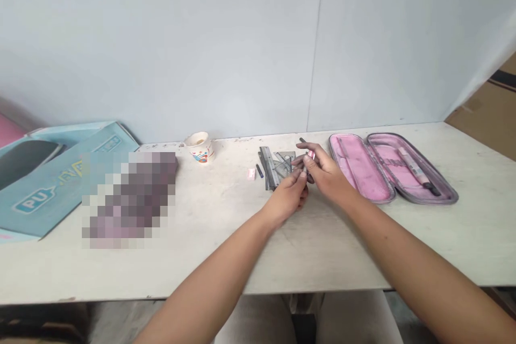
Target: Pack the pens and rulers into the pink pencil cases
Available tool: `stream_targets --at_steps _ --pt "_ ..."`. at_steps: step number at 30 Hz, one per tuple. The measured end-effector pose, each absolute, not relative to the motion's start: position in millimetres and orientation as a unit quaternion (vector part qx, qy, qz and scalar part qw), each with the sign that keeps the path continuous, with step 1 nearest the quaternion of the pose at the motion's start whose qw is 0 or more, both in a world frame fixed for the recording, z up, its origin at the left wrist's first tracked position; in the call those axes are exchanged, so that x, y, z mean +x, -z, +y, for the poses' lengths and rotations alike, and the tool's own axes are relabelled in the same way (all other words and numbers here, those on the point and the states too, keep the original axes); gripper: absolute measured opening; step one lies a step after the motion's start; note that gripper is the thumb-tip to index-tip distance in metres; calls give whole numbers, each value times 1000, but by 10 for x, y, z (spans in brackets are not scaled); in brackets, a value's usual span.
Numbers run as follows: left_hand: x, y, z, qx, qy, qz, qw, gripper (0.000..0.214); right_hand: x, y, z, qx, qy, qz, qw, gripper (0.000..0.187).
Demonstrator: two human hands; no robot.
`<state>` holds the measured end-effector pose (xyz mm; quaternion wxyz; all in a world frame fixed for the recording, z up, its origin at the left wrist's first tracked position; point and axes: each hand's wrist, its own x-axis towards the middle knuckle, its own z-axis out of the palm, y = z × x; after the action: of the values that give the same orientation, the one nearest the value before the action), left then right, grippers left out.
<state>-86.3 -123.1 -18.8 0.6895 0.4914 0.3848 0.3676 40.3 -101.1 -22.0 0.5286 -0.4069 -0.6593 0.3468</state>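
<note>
Delicately, the left hand (287,197) and right hand (328,173) are pinching a slim dark pen (308,164) with pink trim, wrists turning inward, forearms reaching across the white table (226,258), just beside a steel ruler (266,166) and set square (285,164), an open pink pencil case (358,172) lying to the right

Bare left hand (287,197), bare right hand (328,174), bare forearms (213,279), pale grey trousers (253,322)

The head-worn camera looks forward and down past the hands (306,180) onto a pale tabletop (363,263).
</note>
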Motion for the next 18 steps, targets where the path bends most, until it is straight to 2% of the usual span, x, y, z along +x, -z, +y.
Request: stream_targets --at_steps 3,6,8,10,14,16,18 --pt "-884 211 -1221 511 -348 369 693 25 436 189 -979 -363 -397 -599 593 26" --pt "-942 156 -1191 507 -391 323 697 22 492 167 -960 -364 -374 -537 663 16" --pt "-998 70 -1172 472 -474 286 686 18 501 172 -967 -397 -382 -547 630 12" --pt "-1067 -20 -1148 424 -555 245 673 13 466 183 -1004 -430 -414 -586 548 13" --pt "-1184 -66 -1071 368 -621 217 657 12 348 177 -1125 -418 -466 -667 405 35" --pt "-1204 -14 -1026 361 -628 247 644 14 331 166 -1160 -432 -424 -693 392 42" --pt "-1200 51 -991 360 -629 285 627 16 353 160 -1161 -480 -334 -694 421 38"
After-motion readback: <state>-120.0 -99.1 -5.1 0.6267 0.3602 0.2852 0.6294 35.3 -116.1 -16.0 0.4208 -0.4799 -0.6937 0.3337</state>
